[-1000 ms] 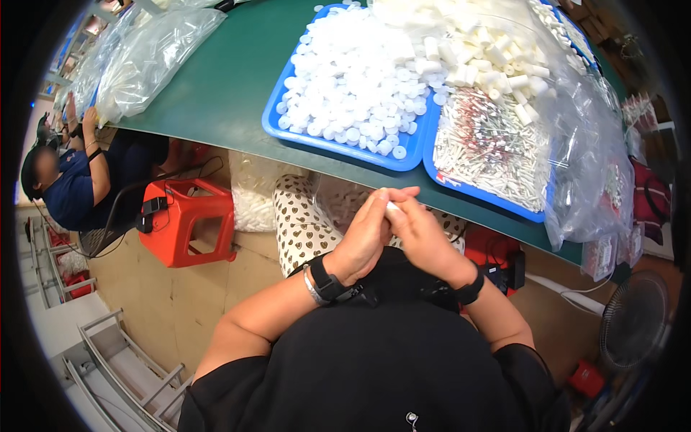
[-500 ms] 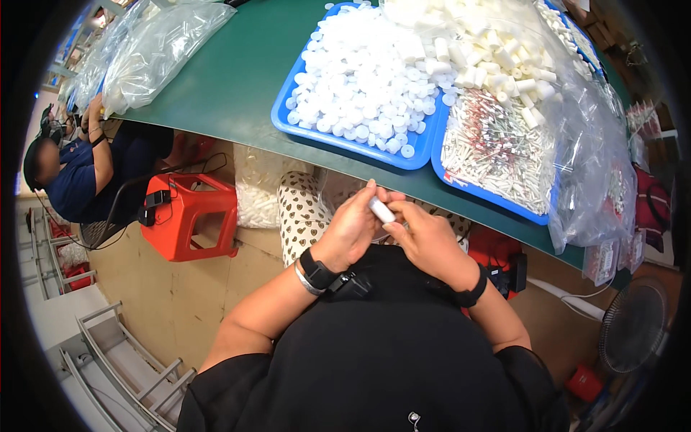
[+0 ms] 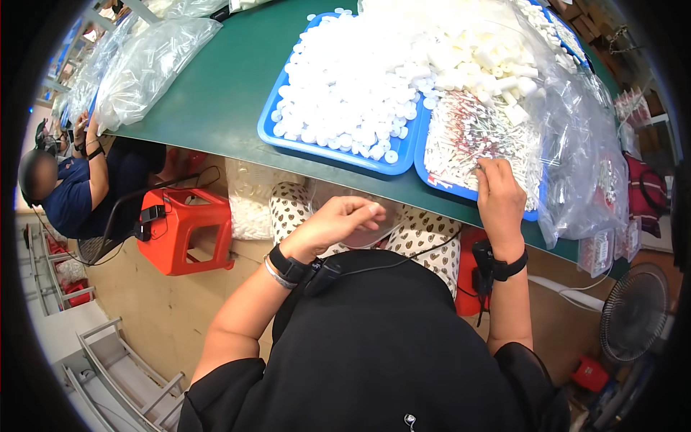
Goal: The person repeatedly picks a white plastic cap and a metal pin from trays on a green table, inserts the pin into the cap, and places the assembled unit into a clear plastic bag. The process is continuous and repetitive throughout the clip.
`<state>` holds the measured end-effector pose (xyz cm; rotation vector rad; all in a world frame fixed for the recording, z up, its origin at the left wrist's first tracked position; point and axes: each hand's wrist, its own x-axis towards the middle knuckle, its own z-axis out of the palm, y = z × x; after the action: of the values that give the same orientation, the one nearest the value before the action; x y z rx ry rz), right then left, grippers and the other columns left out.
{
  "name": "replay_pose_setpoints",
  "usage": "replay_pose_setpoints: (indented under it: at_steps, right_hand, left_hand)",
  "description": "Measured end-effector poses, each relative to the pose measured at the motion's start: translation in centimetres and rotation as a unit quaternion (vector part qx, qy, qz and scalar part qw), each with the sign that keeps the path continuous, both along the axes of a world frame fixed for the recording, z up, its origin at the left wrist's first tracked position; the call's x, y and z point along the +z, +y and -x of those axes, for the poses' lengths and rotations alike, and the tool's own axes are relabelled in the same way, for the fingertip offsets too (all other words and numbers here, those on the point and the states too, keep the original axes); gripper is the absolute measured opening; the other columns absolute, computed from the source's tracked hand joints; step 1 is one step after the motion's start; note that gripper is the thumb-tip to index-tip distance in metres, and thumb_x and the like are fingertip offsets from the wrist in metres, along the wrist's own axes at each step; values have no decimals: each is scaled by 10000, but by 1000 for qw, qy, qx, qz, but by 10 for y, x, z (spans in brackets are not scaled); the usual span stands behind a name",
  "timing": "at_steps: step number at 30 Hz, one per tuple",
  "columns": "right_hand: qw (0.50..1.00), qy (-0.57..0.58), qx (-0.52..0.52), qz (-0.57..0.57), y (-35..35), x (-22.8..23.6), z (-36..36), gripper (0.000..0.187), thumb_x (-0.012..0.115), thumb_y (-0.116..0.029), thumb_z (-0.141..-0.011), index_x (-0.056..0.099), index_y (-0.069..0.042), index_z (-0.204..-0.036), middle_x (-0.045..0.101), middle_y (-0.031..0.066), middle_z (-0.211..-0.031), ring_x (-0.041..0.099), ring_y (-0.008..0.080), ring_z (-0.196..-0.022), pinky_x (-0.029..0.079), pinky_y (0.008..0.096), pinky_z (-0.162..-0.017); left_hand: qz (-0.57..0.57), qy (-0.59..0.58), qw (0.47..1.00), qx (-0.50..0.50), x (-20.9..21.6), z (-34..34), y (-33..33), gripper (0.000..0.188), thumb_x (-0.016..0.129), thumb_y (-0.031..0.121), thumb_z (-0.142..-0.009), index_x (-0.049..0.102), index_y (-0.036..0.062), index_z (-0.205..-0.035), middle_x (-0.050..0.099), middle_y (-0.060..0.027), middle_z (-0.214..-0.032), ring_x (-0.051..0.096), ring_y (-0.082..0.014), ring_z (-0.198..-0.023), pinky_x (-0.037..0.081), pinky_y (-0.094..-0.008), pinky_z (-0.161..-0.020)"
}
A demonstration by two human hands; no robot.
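My right hand reaches over the right blue tray, fingertips pinched at the heap of thin white and red pin-like pieces. What lies between those fingertips is too small to make out. Above my lap is my left hand, its fingers bent and drawn together; whatever they hold, if anything, is hidden. A clear plastic bag lies on my lap below it. In the left blue tray are many translucent white round caps. Cream cylinders are heaped behind the pins.
The green table carries a clear bag at far left and crumpled plastic right of the trays. A red stool stands left, near a seated person. A fan is at the right.
My hands have parted. The right one moved up and right to the pin tray; the left shifted slightly left and down. The white cylinder held between them is out of sight.
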<state>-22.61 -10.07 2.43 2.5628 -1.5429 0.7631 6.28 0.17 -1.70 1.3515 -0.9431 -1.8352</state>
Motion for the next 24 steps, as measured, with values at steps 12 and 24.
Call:
replay_pose_setpoints:
  at_steps: [12, 24]
  right_hand:
    - [994, -103, 34, -25, 14, 12, 4, 153, 710, -47, -871, 629, -27, -999, 675, 97, -812, 610, 255, -600, 474, 348, -562]
    - [975, -198, 46, -87, 26, 31, -24, 94, 775, -51, -807, 695, -29, -853, 686, 63, -788, 553, 190, -632, 442, 314, -585]
  left_hand:
    - [447, -494, 745, 39, 28, 9, -76, 130, 719, 97, -819, 692, 25, -924, 611, -115, -866, 592, -320, -870, 482, -405, -765]
    - [457, -528, 712, 77, 28, 25, -106, 185, 748, 109, -796, 699, 79, -972, 621, -97, -906, 620, -300, -861, 497, -402, -714]
